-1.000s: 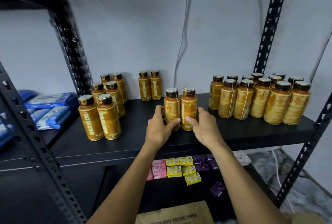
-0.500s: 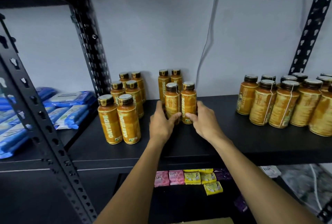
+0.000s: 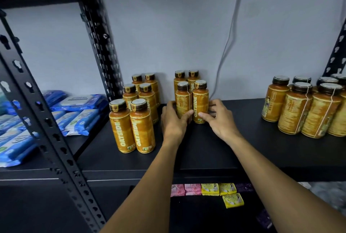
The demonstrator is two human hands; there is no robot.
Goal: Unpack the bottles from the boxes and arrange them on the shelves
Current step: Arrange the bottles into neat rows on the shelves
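Two orange bottles tied together with string, the pair [image 3: 192,100], stand on the black shelf [image 3: 206,150], right in front of another pair [image 3: 186,76] at the wall. My left hand [image 3: 173,120] grips the left bottle low down, thumb across its front. My right hand [image 3: 218,118] grips the right bottle from the other side. A group of several bottles [image 3: 137,109] stands to the left in two rows. More tied bottles [image 3: 307,107] are clustered at the right end.
A black upright post [image 3: 101,36] rises behind the left bottle group, another slanted post [image 3: 46,129] crosses the front left. Blue wipe packs [image 3: 74,113] lie on the neighbouring shelf. Small pink and yellow packets [image 3: 206,189] sit on the lower shelf. A cable [image 3: 230,36] hangs down the wall.
Both hands have pushed the tied pair back along the shelf until it stands against the pair at the wall. The view has shifted left.
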